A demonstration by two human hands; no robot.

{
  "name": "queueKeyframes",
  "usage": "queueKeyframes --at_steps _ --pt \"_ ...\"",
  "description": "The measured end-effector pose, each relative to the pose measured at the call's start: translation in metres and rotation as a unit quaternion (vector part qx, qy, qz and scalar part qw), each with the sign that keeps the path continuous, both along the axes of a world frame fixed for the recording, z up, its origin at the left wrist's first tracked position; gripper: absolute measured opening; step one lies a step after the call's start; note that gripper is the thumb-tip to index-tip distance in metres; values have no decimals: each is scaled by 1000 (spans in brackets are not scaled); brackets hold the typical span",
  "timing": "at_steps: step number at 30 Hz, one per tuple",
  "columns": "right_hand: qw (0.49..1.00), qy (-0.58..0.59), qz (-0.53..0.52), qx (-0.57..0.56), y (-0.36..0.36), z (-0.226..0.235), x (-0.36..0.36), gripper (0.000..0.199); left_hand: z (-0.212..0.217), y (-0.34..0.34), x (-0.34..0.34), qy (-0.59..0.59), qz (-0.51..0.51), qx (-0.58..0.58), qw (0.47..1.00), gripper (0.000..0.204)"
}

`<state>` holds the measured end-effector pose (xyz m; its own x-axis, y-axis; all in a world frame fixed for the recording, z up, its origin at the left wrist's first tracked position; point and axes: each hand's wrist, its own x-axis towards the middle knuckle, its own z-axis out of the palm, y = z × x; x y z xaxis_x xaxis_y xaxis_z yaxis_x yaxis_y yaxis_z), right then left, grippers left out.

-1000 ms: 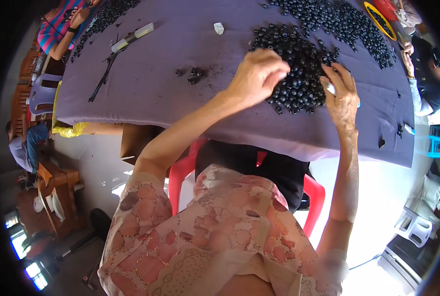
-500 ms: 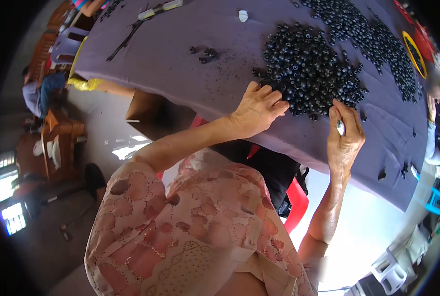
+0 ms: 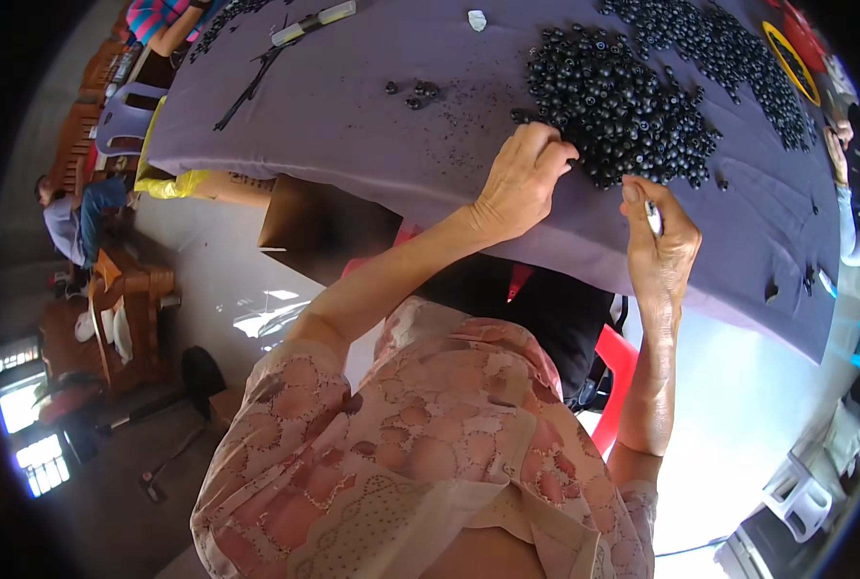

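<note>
One round yellow-rimmed tray (image 3: 814,99) holding dark pieces is right of the dense heap of small, round, glossy black beads (image 3: 628,111) on the purple-clothed counter (image 3: 333,135), and one brown cardboard box (image 3: 287,220), its inside shadowed, is left of and below it. At the heap's near edge, the left hand (image 3: 527,183) has curled fingers, their grip hidden; the right hand's (image 3: 668,241) fingers grip one slim white tool (image 3: 653,218).

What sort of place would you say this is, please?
It looks like a home or small informal workroom, though I cannot be sure: a purple cloth-covered table bears heaps of small dark pieces, with a red plastic chair and wooden furniture nearby.
</note>
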<state>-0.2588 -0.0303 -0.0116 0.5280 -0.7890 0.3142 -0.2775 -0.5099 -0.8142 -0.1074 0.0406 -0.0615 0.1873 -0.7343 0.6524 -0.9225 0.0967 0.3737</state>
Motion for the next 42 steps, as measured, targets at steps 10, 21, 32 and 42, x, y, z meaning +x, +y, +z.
queueKeyframes --at_steps 10,21,32,42 --pt "989 -49 42 131 29 4 14 16 38 21 -20 762 -226 -24 606 17" --pt "960 -135 50 240 39 25 19 13 47 31 -30 762 -300 -19 573 22" --pt "953 -114 102 260 42 36 22 15 46 40 -19 732 -325 -35 598 21" --pt "961 -209 42 175 55 29 19 40 64 50 -11 832 -324 -45 449 16"
